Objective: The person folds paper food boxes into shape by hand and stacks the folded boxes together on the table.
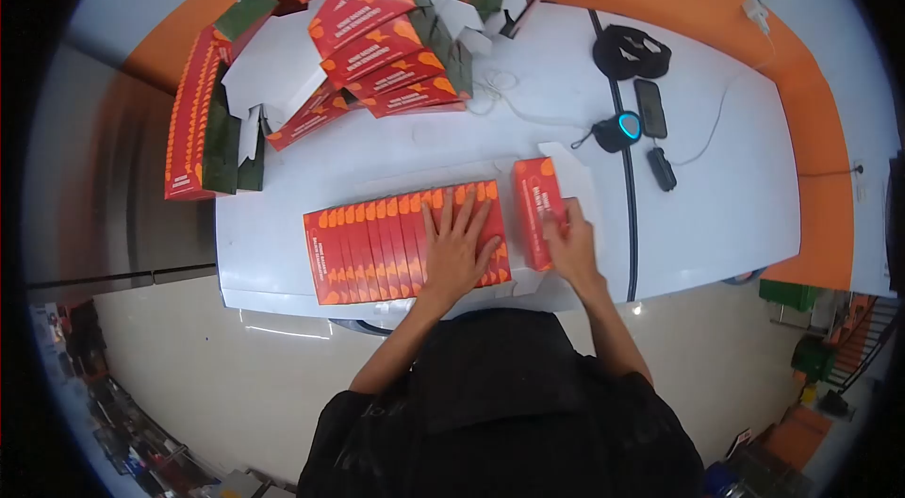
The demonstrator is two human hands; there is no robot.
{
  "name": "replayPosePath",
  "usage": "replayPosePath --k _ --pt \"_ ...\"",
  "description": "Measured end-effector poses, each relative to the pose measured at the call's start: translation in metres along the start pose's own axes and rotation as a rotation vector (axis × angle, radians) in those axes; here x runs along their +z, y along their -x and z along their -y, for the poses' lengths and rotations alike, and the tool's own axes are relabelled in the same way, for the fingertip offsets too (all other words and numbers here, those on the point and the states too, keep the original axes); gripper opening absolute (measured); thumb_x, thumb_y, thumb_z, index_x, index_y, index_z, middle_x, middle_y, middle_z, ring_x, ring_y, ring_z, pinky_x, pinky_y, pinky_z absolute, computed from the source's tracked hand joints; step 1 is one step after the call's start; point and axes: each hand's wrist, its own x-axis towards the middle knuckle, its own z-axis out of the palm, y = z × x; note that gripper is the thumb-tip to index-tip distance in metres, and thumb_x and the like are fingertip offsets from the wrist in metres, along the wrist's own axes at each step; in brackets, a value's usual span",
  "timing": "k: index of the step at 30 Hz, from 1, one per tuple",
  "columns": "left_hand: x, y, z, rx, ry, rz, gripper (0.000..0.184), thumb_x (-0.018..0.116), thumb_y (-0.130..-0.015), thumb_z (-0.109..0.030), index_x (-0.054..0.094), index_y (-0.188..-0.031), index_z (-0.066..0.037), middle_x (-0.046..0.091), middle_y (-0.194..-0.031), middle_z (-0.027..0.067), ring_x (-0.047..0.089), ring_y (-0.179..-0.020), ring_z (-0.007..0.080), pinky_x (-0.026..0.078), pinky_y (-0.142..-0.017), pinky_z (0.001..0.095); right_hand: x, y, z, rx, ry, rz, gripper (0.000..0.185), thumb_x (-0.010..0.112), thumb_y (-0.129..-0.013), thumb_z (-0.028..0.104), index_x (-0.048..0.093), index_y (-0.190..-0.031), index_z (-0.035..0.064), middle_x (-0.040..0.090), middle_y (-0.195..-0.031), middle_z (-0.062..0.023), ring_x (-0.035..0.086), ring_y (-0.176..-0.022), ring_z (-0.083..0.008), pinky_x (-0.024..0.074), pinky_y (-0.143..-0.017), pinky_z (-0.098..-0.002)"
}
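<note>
A row of several slim red-and-orange cardboard boxes (377, 248) lies side by side near the front of the white table. My left hand (456, 248) rests flat on the right end of this row, fingers spread. Just right of the row, one more red box (535, 196) stands slightly apart, its printed face up. My right hand (572, 244) grips the lower right side of that box, thumb on top. White paper or a flap (566, 163) shows beside the box's upper right.
A heap of red boxes (368, 36), some with open white flaps, fills the table's back left. Farther left stands another row of boxes (193, 121). At the right lie a black strap (632, 52), a phone (650, 108), a small speaker (617, 131) and cables.
</note>
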Motion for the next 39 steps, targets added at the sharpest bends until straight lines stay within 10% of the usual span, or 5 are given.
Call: replayPosePath --k 12,21,25,28,39 --pt "0.005 -0.001 0.000 0.008 -0.097 0.018 0.068 0.061 -0.101 -0.047 0.048 -0.159 -0.014 0.032 -0.172 0.0110 0.020 -0.160 0.0413 0.006 -0.126 0.0677 0.068 0.020 -0.018 -0.030 0.003 0.158 0.030 0.047 -0.111 0.023 0.048 -0.136 0.0061 0.068 -0.078 -0.0299 0.067 -0.076 -0.0521 0.0513 -0.069 -0.0585" --pt "0.007 0.000 -0.002 0.000 -0.119 0.008 0.063 0.058 -0.103 -0.049 0.052 -0.156 -0.017 0.037 -0.169 0.0113 0.024 -0.158 0.0412 0.009 -0.126 0.0672 0.068 0.018 -0.043 0.310 -0.831 0.257 0.027 0.052 -0.110 0.027 0.060 -0.123 0.0043 0.066 -0.104 -0.0052 0.061 -0.098 -0.0125 0.0507 -0.088 -0.0299" --pt "-0.001 -0.010 0.000 -0.021 -0.055 0.031 0.058 0.058 -0.103 -0.047 0.054 -0.155 -0.020 0.040 -0.166 0.0107 0.029 -0.155 0.0401 0.013 -0.125 0.0651 0.034 -0.020 -0.071 0.168 -0.633 0.437 0.044 0.039 -0.112 0.036 0.063 -0.126 0.0014 0.071 -0.111 -0.0096 0.067 -0.099 -0.0157 0.0543 -0.089 -0.0348" --pt "-0.010 -0.029 0.003 0.005 -0.065 0.048 0.057 0.057 -0.104 -0.044 0.053 -0.156 -0.020 0.041 -0.165 0.0094 0.033 -0.152 0.0389 0.016 -0.125 0.0627 0.023 -0.067 -0.075 -0.082 -0.162 0.103 0.041 0.062 -0.094 0.002 0.060 -0.135 0.0037 0.068 -0.129 -0.0108 0.068 -0.106 -0.0217 0.0566 -0.089 -0.0390" --pt "0.007 -0.044 0.021 0.147 -0.156 0.086 0.055 0.054 -0.106 -0.044 0.051 -0.157 -0.023 0.043 -0.165 0.0039 0.040 -0.148 0.0336 0.022 -0.123 0.0605 0.060 -0.128 -0.081 -0.308 0.409 0.417 0.026 0.075 -0.086 0.012 0.075 -0.109 0.0032 0.076 -0.100 -0.0195 0.071 -0.098 -0.0408 0.0559 -0.088 -0.0492"
